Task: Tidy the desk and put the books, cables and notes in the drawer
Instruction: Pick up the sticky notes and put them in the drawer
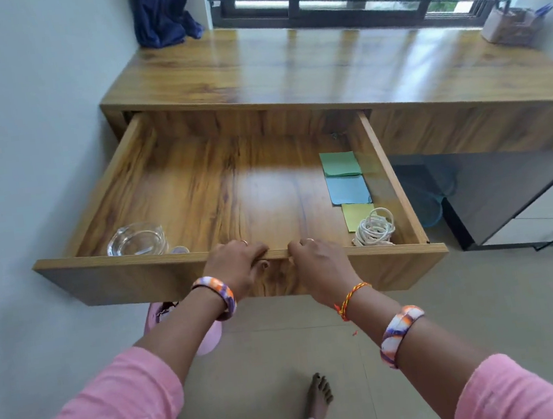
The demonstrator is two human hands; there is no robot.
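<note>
The wooden drawer (137, 270) stands pulled far out from under the desk (286, 67). My left hand (236, 262) and my right hand (315, 260) both grip the top edge of the drawer's front panel, side by side near its middle. Inside, along the right wall, lie a green note (339, 164), a blue note (348, 190) and a yellow-green note (355, 216). A coiled white cable (375, 229) rests in the front right corner, partly on the yellow-green note. No books are visible.
A clear glass bowl (137, 242) sits in the drawer's front left corner. A holder with pens (511, 26) stands at the desk's far right by the window. A blue curtain (159, 12) hangs at the back left. A wall runs close on the left.
</note>
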